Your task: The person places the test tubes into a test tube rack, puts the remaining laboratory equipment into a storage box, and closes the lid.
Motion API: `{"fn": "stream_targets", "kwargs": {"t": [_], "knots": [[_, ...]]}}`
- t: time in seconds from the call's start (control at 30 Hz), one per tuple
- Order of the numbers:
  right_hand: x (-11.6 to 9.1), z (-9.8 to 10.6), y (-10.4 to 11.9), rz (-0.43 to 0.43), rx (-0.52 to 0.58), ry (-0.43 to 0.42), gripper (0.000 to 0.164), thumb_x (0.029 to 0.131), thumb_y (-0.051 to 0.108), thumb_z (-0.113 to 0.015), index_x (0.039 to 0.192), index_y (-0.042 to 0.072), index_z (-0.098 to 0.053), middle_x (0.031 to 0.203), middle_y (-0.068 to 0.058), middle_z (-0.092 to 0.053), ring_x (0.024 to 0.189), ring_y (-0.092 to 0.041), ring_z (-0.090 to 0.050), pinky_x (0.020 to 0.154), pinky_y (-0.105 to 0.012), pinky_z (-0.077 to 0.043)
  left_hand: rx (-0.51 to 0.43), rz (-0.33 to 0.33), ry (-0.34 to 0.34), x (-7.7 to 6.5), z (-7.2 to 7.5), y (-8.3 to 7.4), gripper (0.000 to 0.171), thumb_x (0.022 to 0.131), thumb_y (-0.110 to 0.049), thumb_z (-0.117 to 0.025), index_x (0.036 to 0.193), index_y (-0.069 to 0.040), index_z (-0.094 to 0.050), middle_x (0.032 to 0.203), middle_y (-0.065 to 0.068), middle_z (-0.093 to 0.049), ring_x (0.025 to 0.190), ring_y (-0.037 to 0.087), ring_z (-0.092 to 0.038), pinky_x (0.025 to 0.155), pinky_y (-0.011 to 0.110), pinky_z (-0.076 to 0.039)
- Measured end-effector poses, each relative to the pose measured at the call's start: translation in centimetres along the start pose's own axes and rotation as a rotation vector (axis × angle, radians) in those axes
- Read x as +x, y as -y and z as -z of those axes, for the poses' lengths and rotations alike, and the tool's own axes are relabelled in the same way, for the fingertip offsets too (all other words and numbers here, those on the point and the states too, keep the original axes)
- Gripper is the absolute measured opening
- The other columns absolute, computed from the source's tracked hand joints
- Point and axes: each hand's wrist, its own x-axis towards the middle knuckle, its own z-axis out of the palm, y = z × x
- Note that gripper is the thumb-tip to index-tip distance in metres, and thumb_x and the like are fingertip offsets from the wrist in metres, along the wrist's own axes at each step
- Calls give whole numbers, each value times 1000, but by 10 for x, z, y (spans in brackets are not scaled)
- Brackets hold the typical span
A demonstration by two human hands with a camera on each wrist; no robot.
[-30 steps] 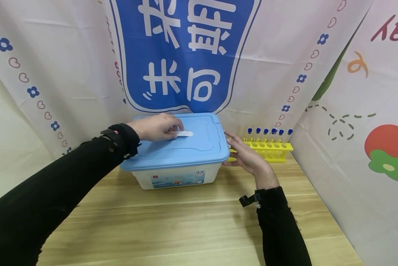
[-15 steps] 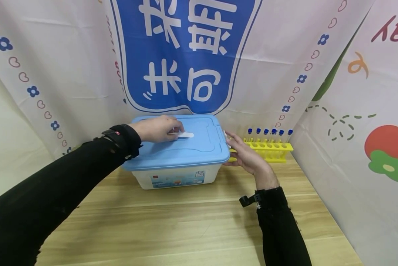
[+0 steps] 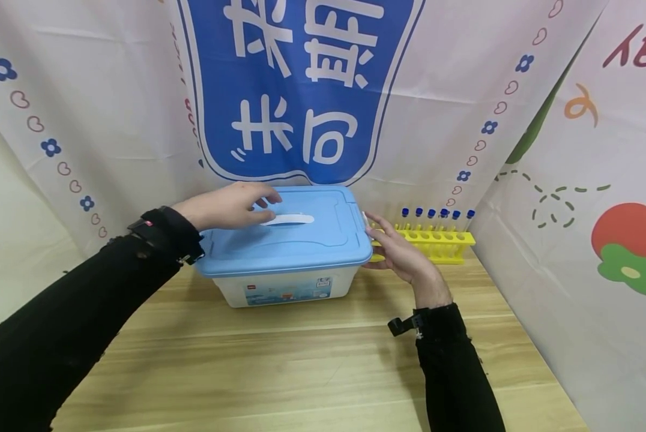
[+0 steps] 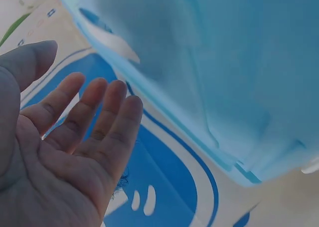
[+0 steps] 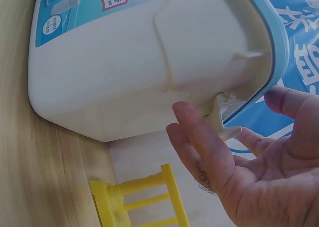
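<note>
A lidded storage box [image 3: 287,288], white below with a blue lid [image 3: 301,243], stands on the wooden table. Over the left part of the lid, my left hand [image 3: 231,205] is beside the white carrying handle [image 3: 296,219]. Its fingers are spread and loosely bent in the left wrist view, with nothing in the palm. My right hand [image 3: 401,252] is at the box's right end. In the right wrist view, its fingers lie around a white side latch [image 5: 219,119] that sticks out from the box, and the thumb is close to the lid's rim. Whether they press the latch is unclear.
Behind my right hand stands a yellow test tube rack [image 3: 436,237] with several blue-capped tubes. A printed white and blue cloth [image 3: 296,168] hangs right behind the box. Bare wooden tabletop [image 3: 301,360] lies in front, and a printed wall [image 3: 571,240] borders the right side.
My left hand has let go of the carrying handle and moved left, its fingers opening out. The right hand stays at the latch, and the box has hardly moved.
</note>
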Motion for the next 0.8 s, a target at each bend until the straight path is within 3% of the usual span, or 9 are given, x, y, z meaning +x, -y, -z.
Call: {"fn": "stream_targets", "kwargs": {"t": [0.2, 0.37, 0.8], "knots": [[0, 0, 0, 4, -10, 1, 73, 128, 44, -46, 191, 33, -11, 194, -19, -21, 168, -56, -50, 127, -74, -53, -13, 21, -56, -19, 7, 12, 50, 120, -27, -69, 162, -1, -65, 164, 25, -69, 149, 46, -69, 123, 68, -60], [-1, 0, 1, 2, -27, -5, 72, 128, 46, -48, 191, 36, -15, 195, -17, -19, 167, -55, -51, 127, -71, -56, -19, 77, -107, -36, 9, 25, 52, 120, -27, -69, 165, 0, -62, 165, 28, -67, 150, 48, -68, 123, 70, -59], [-2, -1, 1, -3, -64, -24, 74, 127, 47, -49, 191, 33, -14, 194, -18, -23, 166, -55, -52, 126, -72, -56, -186, 209, -179, -75, 3, 49, 62, 124, -31, -62, 173, 5, -49, 174, 36, -52, 157, 59, -58, 126, 77, -53]]}}
